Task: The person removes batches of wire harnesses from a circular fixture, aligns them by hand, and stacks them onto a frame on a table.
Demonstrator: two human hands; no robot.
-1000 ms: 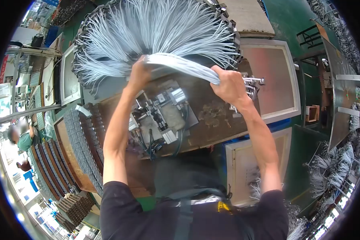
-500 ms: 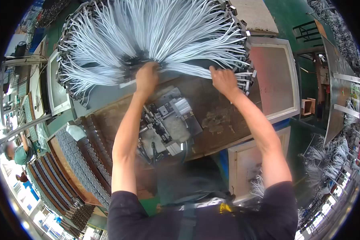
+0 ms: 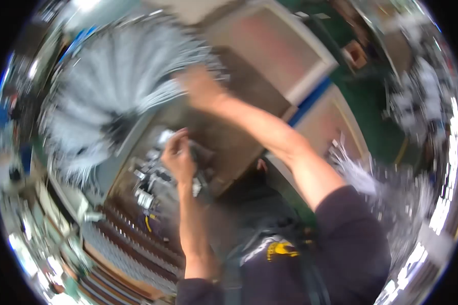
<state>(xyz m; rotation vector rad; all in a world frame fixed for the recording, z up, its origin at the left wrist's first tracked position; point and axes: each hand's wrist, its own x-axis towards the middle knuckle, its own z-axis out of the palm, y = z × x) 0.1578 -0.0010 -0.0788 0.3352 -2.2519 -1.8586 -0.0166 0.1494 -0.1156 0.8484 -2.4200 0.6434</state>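
A large ring of pale grey cables (image 3: pixel 104 66) fans out at the upper left, with dark connector ends round its outer edge. At the ring's right side, my right hand (image 3: pixel 201 87) is over the cable strands; motion blur hides whether its fingers grip them. My left hand (image 3: pixel 178 157) is apart from the cables, with its fingers loosely bent and partly spread. Nothing shows between them. Below and beside it is a metal fixture (image 3: pixel 146 198) with small blocks on the brown worktable (image 3: pixel 229 150), partly covered by my hand and forearm.
A white-framed panel (image 3: pixel 318 68) lies beyond the table on the right. Racks of grey chain-like strips (image 3: pixel 122 251) stand at the lower left. More loose cables (image 3: pixel 353 168) hang at the right. A person (image 3: pixel 68 284) is at the far lower left.
The view has turned and blurred, putting the cable ring farther left. My left hand has come away from the cables' inner ends toward the fixture. My right hand remains by the ring's outer side.
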